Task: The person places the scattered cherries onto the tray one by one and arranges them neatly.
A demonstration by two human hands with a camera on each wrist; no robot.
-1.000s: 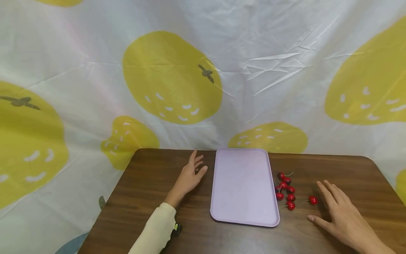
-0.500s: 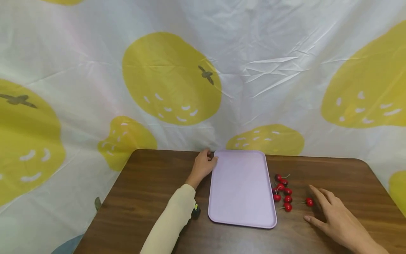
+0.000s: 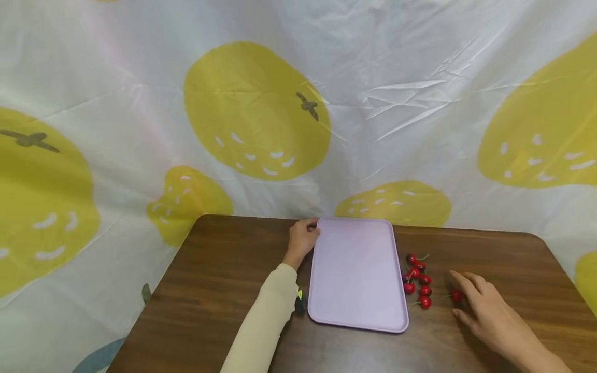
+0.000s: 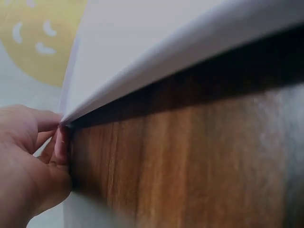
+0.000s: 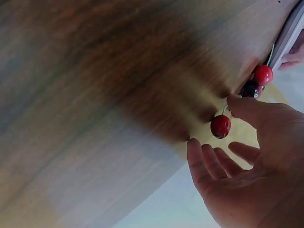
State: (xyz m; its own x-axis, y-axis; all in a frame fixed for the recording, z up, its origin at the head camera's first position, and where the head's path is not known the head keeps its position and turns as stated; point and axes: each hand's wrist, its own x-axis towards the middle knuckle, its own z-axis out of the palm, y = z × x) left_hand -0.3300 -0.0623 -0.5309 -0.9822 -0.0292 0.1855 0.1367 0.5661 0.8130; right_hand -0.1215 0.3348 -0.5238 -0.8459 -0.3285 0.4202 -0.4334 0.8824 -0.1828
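Observation:
My left hand [image 3: 301,242] pinches the far left corner of a lilac rectangular tray [image 3: 356,282]. In the left wrist view, thumb and fingers meet at the corner of the tray [image 4: 142,42], whose long edge casts a dark shadow below it. My right hand [image 3: 494,318] reaches over a lone red cherry [image 3: 456,295] with a stem. Seen from the right wrist, the cherry [image 5: 220,127] lies between the spread thumb and the loosely bent fingers, which do not close on it. Along the tray's right edge lies a cluster of red cherries [image 3: 425,291], some darker.
The dark brown wooden table [image 3: 233,280] has rounded far corners. Behind it hangs a white cloth [image 3: 382,52] printed with large yellow fruit. A cream sleeve [image 3: 261,316] covers the left forearm, with a small black device [image 3: 300,303] at the wrist.
My left hand has moved right from beside the tray to grip its far left corner. My right hand has shifted slightly left, its fingers now over the lone cherry. The tray and cherries stay put.

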